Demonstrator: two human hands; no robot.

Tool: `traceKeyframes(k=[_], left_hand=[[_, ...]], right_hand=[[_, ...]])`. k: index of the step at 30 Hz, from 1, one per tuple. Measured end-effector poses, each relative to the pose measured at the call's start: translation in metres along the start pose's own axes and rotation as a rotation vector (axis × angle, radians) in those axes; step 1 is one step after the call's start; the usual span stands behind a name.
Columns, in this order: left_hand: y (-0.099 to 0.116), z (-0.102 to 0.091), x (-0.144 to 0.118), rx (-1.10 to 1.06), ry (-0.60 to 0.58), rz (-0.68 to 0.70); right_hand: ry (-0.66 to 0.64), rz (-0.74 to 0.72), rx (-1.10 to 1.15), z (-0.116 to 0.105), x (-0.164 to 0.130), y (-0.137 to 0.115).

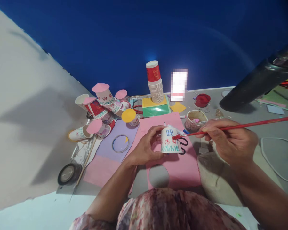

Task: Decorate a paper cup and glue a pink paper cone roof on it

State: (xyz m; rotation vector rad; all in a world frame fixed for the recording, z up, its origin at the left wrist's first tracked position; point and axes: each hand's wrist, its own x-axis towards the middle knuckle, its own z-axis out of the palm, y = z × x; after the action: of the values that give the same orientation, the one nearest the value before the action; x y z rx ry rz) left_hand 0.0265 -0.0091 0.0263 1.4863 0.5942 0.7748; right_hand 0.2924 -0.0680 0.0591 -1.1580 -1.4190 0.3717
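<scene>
- The left hand (146,145) is wrapped round a small paper cup (170,140), held upside down above the pink paper (182,166), near the middle of the floor.
- The right hand (227,137) pinches a long red paintbrush (242,124); its wet red tip touches the cup's right side, beside the drawn blue window.
- To paint well, I judge the cup should be held firm and turned slowly by the left hand while the brush makes short, light strokes, so the red does not smear the green zigzag at the rim.
- Counted: one cup in hand, one brush, one pair of scissors (184,145) just right of the cup.
- Far left lies a heap of decorated cups (103,108), about eight, several with pink round lids and one with a yellow lid.
- One stack of plain cups (155,83) stands far behind, a red one on top.
- Two bowls sit far right: a red bowl (202,99) and a woven bowl (196,118).
- One tape roll (67,173) lies near left.
</scene>
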Motion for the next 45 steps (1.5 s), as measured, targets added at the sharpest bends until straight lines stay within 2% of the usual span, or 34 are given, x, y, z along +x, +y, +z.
traceKeyframes(k=[6, 13, 19, 25, 31, 41, 45], left_hand=[[-0.004, -0.002, 0.000, 0.003, -0.002, -0.003], [-0.003, -0.002, 0.000, -0.004, -0.006, 0.004], [-0.002, -0.002, 0.000, -0.002, -0.013, 0.007], [0.000, -0.002, -0.001, 0.002, -0.008, -0.009], [0.001, -0.002, -0.001, -0.001, -0.008, -0.003], [0.002, 0.000, -0.001, 0.011, -0.018, -0.011], [0.002, 0.000, -0.001, 0.027, -0.025, -0.004]], right_hand=[[0.055, 0.012, 0.015, 0.002, 0.002, -0.008], [0.003, -0.033, -0.024, 0.000, 0.004, -0.003], [0.069, -0.065, -0.041, 0.001, 0.007, -0.006], [-0.001, -0.073, -0.003, 0.001, 0.007, -0.006], [0.138, -0.007, -0.006, 0.003, 0.006, -0.010], [-0.019, -0.040, 0.020, 0.003, 0.002, -0.001], [-0.011, -0.040, 0.043, 0.003, 0.002, 0.001]])
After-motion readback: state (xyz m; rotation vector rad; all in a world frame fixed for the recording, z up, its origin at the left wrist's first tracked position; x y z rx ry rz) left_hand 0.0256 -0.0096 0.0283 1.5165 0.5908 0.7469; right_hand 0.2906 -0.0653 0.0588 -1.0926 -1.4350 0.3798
